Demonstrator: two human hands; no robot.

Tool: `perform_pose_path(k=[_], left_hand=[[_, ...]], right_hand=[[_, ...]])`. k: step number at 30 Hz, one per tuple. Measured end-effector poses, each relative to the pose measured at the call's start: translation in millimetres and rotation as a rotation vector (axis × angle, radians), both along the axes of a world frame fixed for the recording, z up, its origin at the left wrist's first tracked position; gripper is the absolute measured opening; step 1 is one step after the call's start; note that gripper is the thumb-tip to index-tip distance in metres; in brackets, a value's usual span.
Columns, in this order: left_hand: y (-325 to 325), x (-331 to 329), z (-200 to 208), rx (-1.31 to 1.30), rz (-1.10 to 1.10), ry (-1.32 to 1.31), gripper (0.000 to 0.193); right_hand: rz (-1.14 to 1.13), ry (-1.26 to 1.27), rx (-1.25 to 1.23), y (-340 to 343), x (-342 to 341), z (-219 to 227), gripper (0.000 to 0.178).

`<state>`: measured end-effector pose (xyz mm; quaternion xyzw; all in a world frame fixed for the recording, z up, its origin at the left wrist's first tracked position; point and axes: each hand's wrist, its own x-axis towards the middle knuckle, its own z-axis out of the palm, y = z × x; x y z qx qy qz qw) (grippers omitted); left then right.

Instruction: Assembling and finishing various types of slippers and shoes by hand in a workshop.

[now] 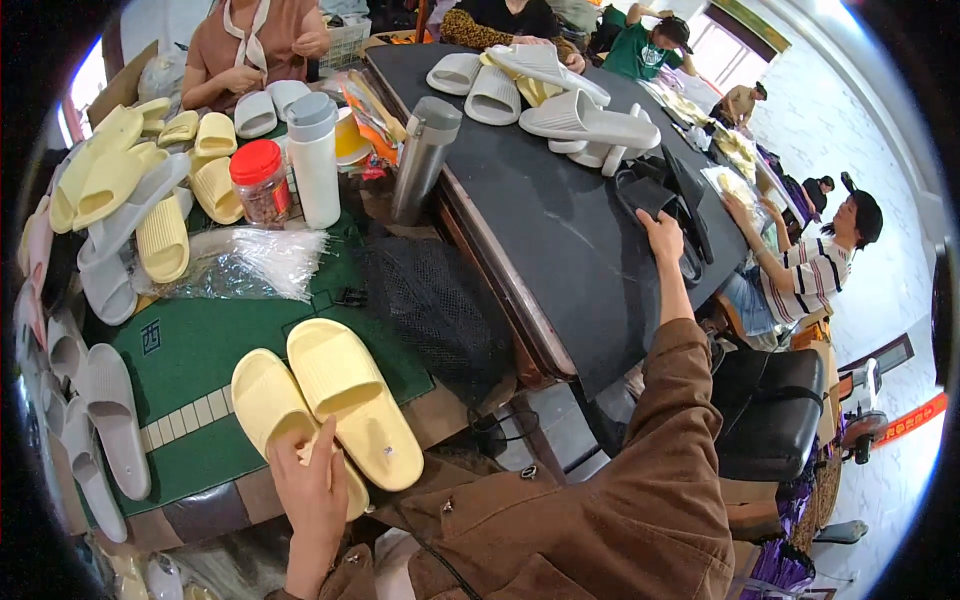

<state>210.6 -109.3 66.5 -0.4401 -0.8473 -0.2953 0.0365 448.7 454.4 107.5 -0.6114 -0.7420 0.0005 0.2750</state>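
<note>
Two pale yellow slide slippers lie side by side in front of me at the green mat's near edge. My left hand is bent over the heel of the left yellow slipper, its fingers closed on it and partly hidden. Beside it rests the right yellow slipper, sole down. My right arm reaches far across to the dark table, where my right hand grips a black slipper. More black slippers lie against it there, overlapping, so single ones are hard to tell apart.
Yellow slippers and grey slippers crowd the mat's left side. A red-lidded jar, white bottle, steel flask and clear plastic strips stand or lie beyond. Grey slippers top the dark table. Co-workers sit around.
</note>
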Motion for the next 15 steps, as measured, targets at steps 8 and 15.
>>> perform_pose_path(k=[8,15], left_hand=[[-5,-2,-20,-0.195,0.018,0.003,0.058],[17,-3,-33,-0.247,0.032,0.065,0.057]], right_hand=[[0.516,0.265,-0.370,-111,12,7,0.039],[0.986,0.203,-0.519,-240,-6,46,0.025]])
